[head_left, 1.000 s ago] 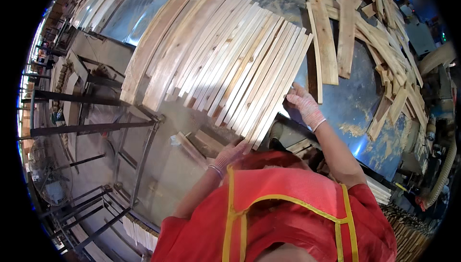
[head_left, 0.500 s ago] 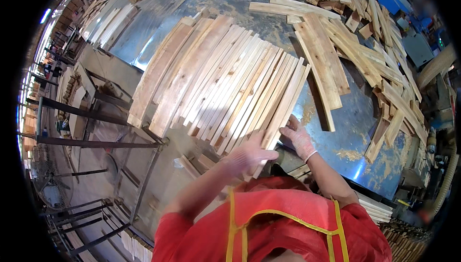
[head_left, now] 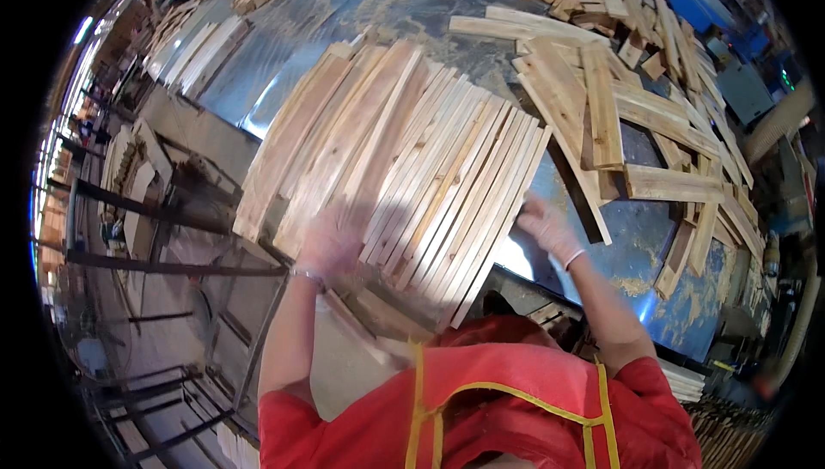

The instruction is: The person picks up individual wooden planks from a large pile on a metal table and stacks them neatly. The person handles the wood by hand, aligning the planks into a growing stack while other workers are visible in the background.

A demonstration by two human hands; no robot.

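A worker's bare left forearm (head_left: 288, 340) extends nearly straight ahead, the left hand (head_left: 333, 241) blurred, its grip unclear; the right forearm (head_left: 608, 310) slants inward, the right hand (head_left: 550, 230) pointing forward, fingers slightly bent, a pale band (head_left: 574, 258) at the wrist.

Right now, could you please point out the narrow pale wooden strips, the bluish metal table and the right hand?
Narrow pale wooden strips (head_left: 451, 190), head view: the row's middle.
Bluish metal table (head_left: 636, 233), head view: bare top.
Right hand (head_left: 551, 228), head view: middle.
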